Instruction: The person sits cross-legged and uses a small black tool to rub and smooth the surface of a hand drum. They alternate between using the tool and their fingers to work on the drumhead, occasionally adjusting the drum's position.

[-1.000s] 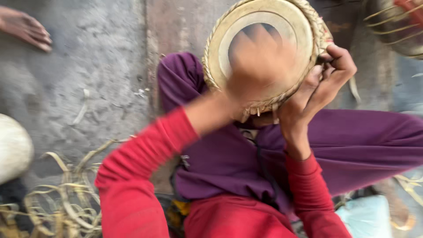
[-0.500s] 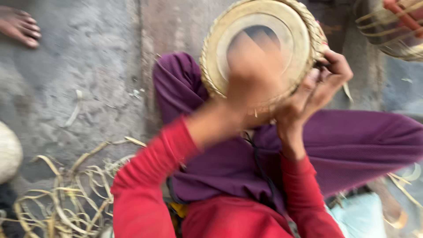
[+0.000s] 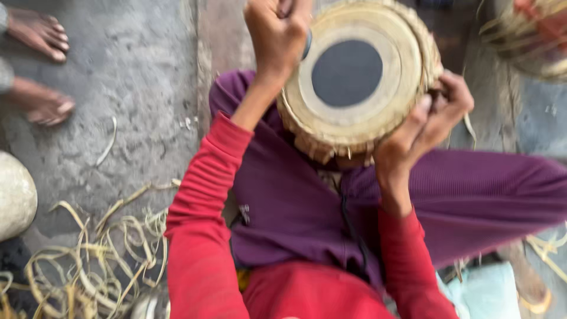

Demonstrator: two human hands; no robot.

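Observation:
A round hand drum (image 3: pixel 354 127) with a tan skin, a black centre patch and laced straps around its rim rests tilted on my lap, over purple trousers (image 3: pixel 472 201). My left hand (image 3: pixel 277 32) is raised in a fist at the drum's upper left edge. It is closed around a small tool, of which only a dark bit shows below the fingers. My right hand (image 3: pixel 428 121) grips the drum's right side, fingers curled into the straps. Both my sleeves are red.
Another person's bare feet (image 3: pixel 38 35) stand on the grey concrete floor at top left. A pale rounded object (image 3: pixel 15 195) sits at the left edge, with a tangle of pale strips (image 3: pixel 88 266) below it. A strap-wrapped round object (image 3: pixel 525 35) lies top right.
My left hand, blurred over the drum skin before, has lifted up and to the left, uncovering the black centre patch. The right hand has kept its grip on the drum's side.

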